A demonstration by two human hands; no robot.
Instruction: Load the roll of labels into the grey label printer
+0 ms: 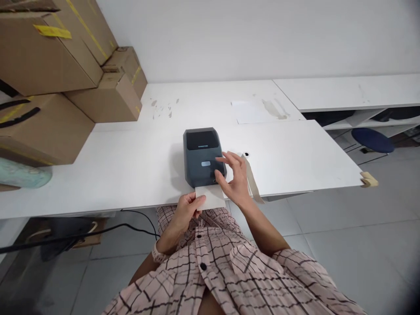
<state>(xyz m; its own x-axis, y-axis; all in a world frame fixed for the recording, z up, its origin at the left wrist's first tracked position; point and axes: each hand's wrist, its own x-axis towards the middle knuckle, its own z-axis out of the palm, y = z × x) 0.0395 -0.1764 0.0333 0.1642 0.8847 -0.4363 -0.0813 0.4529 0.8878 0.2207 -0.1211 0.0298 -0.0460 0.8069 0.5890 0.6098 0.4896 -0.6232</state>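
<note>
A dark grey label printer stands near the front edge of the white table. A white paper label sticks out of its front and reaches past the table edge. My left hand pinches the label's left side between thumb and fingers. Over the printer's right front corner is my right hand, its fingers spread and curved, with nothing held in them. I cannot tell whether its fingertips touch the casing. Just right of that hand lies a small paper roll, with a loose strip hanging over the edge.
Cardboard boxes are stacked at the left, with a pale green cylindrical object below them. A white sheet lies farther back on the table. A blue stool stands at the right. Black cables run below left.
</note>
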